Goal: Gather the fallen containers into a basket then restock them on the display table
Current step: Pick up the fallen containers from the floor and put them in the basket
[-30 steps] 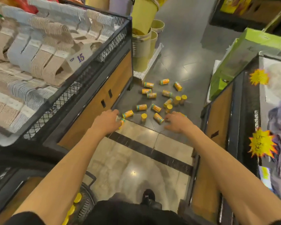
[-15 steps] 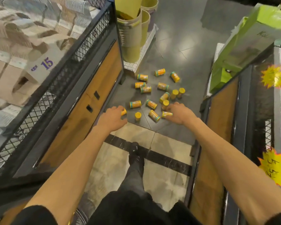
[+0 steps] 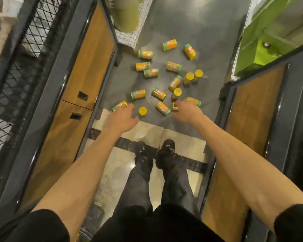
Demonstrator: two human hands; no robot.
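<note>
Cans (image 3: 173,66), orange with teal bands and yellow lids, are scattered on the grey floor (image 3: 191,28) of the aisle between two stands. Most lie on their sides; a few show their lids to the camera. One upright can (image 3: 142,111) stands between the hands.

Left hand (image 3: 120,117): palm down, fingers spread and relaxed, tips at a lying can (image 3: 120,106) near the left stand (image 3: 93,55). Contact probable; no grip seen.

Right hand (image 3: 187,110): palm down over two cans. A thumb-side can (image 3: 174,107) peeks out by the thumb, and a far can (image 3: 194,101) lies just past the fingertips. Fingers bend downward, but the view is blurred and I cannot tell whether they hold either can.

Forearms bare, black sleeves at frame bottom. Black shoes (image 3: 168,148) stand on pale tile crossed by a dark stripe, just short of the grey floor.

Left stand: wood panels, dark frame, wire mesh (image 3: 24,49) above. Right stand (image 3: 252,105): wood-panelled likewise. Green box (image 3: 273,32) at top right, beyond it.
</note>
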